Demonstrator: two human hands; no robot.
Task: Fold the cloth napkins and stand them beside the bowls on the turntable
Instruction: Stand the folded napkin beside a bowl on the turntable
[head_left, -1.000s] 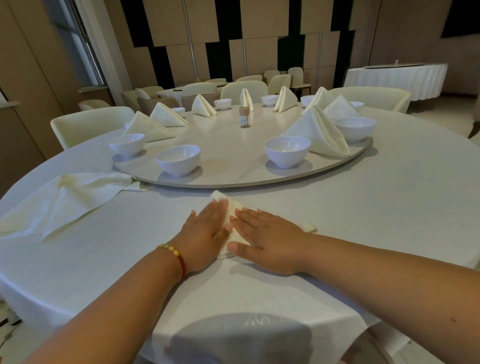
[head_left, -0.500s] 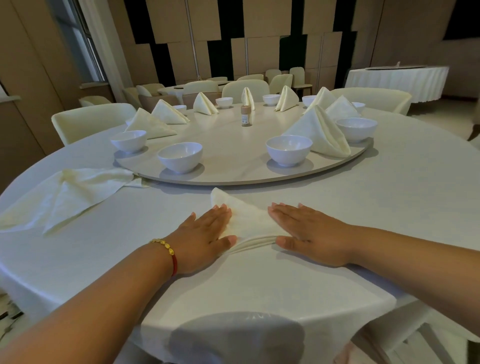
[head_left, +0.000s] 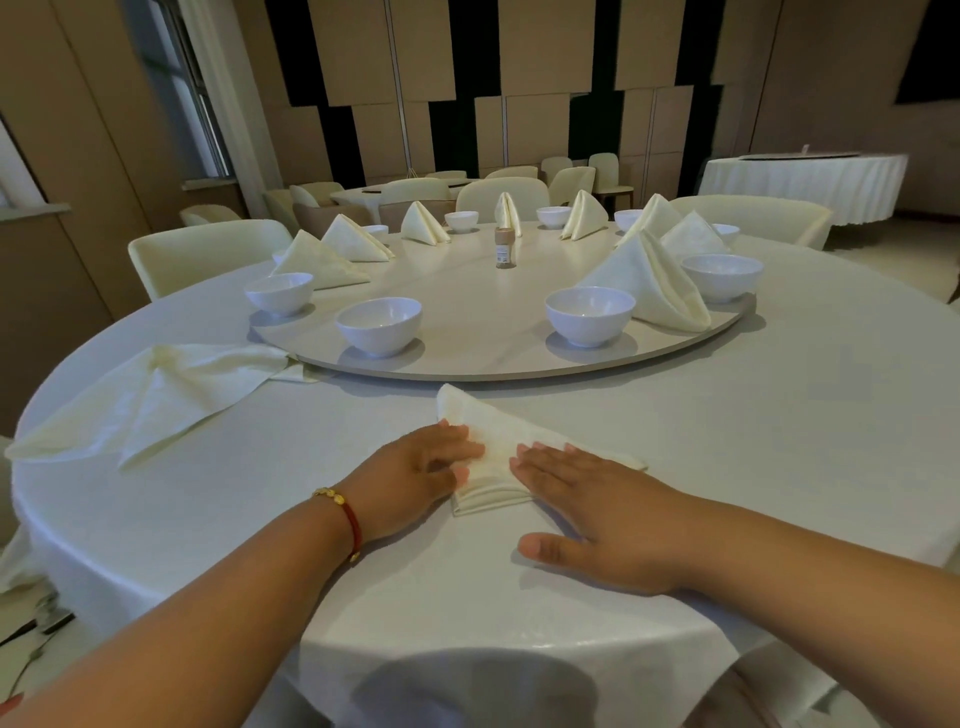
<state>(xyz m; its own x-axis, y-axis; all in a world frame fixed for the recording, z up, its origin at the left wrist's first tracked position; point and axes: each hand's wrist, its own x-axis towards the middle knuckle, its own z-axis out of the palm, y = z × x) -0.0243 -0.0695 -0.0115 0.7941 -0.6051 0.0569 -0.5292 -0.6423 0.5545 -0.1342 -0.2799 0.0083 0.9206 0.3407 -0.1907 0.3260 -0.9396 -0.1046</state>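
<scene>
On the table (head_left: 727, 426), just short of the turntable (head_left: 467, 358), both hands lie flat, fingers straight, grip holding nothing: left hand (head_left: 415, 475) and right hand (head_left: 592, 514) press a folded napkin (head_left: 493, 436). Left of it, apparently unfolded, lies another napkin (head_left: 156, 400).

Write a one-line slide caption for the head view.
Both hands, left and right, press a folded napkin flat on the table before the turntable.
</scene>
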